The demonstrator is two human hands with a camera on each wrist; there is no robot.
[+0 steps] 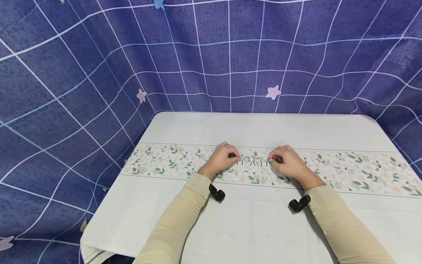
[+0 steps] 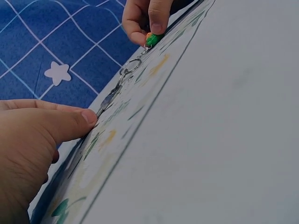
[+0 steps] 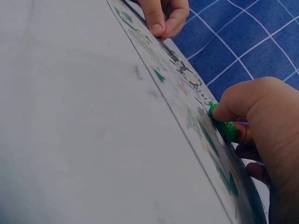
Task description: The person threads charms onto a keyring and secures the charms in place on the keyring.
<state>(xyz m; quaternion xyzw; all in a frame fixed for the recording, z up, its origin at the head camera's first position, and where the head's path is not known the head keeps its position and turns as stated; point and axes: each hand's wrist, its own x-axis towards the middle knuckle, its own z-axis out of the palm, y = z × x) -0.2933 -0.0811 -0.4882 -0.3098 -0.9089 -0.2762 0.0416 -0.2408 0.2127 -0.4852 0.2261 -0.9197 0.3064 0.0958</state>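
A keychain with a silver split ring (image 2: 139, 61) stretches between my two hands, low over the floral table runner (image 1: 171, 160). My left hand (image 1: 219, 159) pinches the far metal end between thumb and forefinger; the fingertips partly cover that end, so I cannot tell its exact shape. At the other end, my right hand (image 1: 290, 163) pinches a green charm (image 3: 226, 128) with thumb and fingers. A short chain (image 3: 205, 98) joins charm and ring. An orange bit of the charm (image 2: 149, 35) shows in the left wrist view.
The runner lies across a white-covered table (image 1: 250, 223), with printed lettering between my hands. A blue grid-patterned curtain (image 1: 217, 58) with star shapes hangs behind and to the left. A black wrist camera (image 1: 217, 193) is strapped at the left sleeve, another (image 1: 299, 204) at the right.
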